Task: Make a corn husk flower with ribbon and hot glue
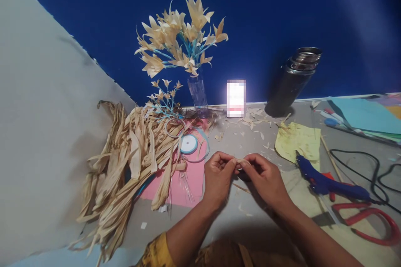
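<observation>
My left hand [219, 179] and my right hand [265, 179] meet above the middle of the table, thumbs and fingertips pinched together. Between the fingertips is a small pale piece of dried husk [239, 160], mostly hidden by the fingers. Left of my hands, a heap of dried corn husks [134, 154] lies partly over a pink sheet [196, 183]. A white spool with a teal edge [189, 144] rests on that sheet, beside thin wires [187, 185]. To the right lie a blue glue gun [332, 185] and red-handled scissors [372, 221].
At the back stand a clear vase [198, 94] of husk flowers [178, 35], a lit phone-like screen [236, 98] and a dark flask [291, 85]. Yellow paper [300, 142], a black cord [376, 171] and coloured sheets [366, 112] lie right. Husk scraps [253, 119] litter the table.
</observation>
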The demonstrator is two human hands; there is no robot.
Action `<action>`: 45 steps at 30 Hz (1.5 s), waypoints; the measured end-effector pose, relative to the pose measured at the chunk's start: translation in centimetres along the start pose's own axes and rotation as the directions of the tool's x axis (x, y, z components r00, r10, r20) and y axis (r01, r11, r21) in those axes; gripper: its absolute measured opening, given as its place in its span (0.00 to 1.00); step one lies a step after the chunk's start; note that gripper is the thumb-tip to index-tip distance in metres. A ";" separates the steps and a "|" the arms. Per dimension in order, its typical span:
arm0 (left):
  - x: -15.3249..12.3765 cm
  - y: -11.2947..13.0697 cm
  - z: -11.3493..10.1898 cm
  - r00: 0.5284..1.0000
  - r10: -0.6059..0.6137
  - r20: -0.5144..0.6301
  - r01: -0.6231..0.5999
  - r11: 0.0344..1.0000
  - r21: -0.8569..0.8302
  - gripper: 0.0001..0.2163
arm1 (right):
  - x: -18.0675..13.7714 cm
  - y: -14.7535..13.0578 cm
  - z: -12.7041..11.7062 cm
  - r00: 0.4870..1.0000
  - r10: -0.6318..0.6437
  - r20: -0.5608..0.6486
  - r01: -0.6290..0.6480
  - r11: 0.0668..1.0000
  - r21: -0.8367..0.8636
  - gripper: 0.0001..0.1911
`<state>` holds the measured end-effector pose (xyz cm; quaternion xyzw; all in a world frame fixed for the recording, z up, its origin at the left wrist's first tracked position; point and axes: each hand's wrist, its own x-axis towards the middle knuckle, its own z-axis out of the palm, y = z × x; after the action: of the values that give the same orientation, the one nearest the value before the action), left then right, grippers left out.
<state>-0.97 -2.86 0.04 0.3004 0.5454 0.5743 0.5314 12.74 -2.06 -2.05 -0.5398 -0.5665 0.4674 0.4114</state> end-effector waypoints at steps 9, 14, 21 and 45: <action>0.6 -0.4 -0.7 0.954 -0.253 0.161 0.275 0.952 -0.135 0.16 | 0.7 -0.1 -1.3 1.000 0.026 -0.005 -0.026 1.000 -0.003 0.18; 0.9 -0.7 -1.1 0.953 -0.248 0.172 0.265 0.961 -0.083 0.16 | 0.7 -0.5 -1.7 0.997 -0.077 -0.017 0.073 0.978 -0.197 0.14; 0.8 -0.8 -1.1 0.961 -0.204 0.188 0.203 0.979 0.026 0.11 | 0.8 -0.3 -1.9 0.991 -0.133 0.021 0.133 0.945 -0.298 0.14; 0.6 -0.3 -1.3 0.893 -0.129 0.432 0.284 0.904 -0.318 0.18 | 0.0 0.8 -2.0 0.882 -0.440 0.168 0.470 0.798 -0.376 0.08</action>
<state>-2.21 -2.75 -0.63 0.2441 0.3351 0.5325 0.7379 14.90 -1.90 -2.35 -0.4439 -0.7783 0.2461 0.3698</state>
